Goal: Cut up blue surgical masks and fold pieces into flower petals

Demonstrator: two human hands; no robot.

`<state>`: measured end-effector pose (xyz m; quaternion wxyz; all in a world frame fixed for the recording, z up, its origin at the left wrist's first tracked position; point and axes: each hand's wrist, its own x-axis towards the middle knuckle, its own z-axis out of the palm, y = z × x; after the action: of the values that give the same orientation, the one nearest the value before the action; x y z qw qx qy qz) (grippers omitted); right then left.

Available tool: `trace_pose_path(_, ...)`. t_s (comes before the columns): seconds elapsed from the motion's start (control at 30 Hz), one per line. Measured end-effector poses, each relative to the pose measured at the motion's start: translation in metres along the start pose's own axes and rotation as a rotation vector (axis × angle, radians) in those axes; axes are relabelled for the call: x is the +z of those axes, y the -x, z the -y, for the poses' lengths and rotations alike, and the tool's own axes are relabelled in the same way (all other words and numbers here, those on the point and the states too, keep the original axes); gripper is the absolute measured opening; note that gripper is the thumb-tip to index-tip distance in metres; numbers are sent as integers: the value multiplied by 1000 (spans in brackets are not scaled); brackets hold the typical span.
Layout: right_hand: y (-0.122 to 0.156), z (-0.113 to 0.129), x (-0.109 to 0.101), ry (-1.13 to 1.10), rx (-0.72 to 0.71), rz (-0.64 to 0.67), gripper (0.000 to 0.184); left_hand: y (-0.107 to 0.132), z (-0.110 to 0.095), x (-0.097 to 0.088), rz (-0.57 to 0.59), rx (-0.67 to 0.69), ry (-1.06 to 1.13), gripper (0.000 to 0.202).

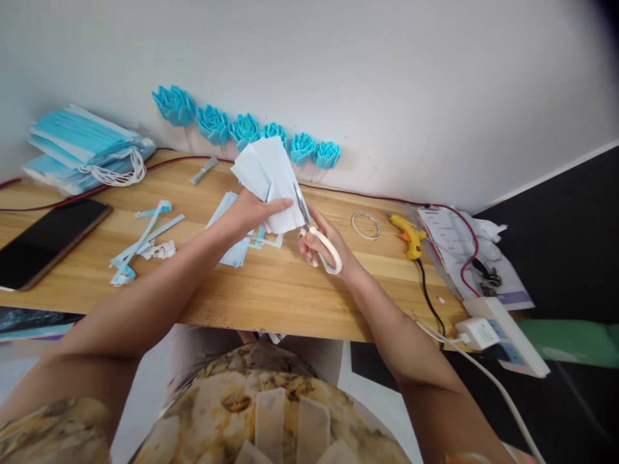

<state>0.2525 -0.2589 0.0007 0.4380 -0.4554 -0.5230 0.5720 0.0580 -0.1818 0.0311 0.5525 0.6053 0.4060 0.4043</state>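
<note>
My left hand (251,212) grips a fanned stack of pale mask fabric pieces (271,174), thumb on top, raised over the desk. In my right hand (326,238) is a pair of scissors (329,250) with white handles. The scissor blades lie at the right edge of the fabric; whether they are cutting into it I cannot tell. Below the left hand, more light-blue fabric pieces (235,252) rest on the wood, partly hidden by my hand and forearm. Trimmed blue and white strips (145,241) are scattered to the left.
Several blue fabric flowers (213,124) stand along the wall. A pile of face masks (82,142) and a phone (48,241) are at left. Rightward lie a tape roll (366,225), a yellow glue gun (410,235), papers (507,277), cables and a power strip (517,345).
</note>
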Motion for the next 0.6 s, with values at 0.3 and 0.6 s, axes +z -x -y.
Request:
trace_pose_path(0.3, 2, 1, 1, 0, -13, 3, 114, -2, 4, -1, -6, 14, 12, 55)
trace_pose_path(0.6, 3, 1, 3, -13, -6, -12, 118, -2, 0, -1, 3, 23, 2, 56)
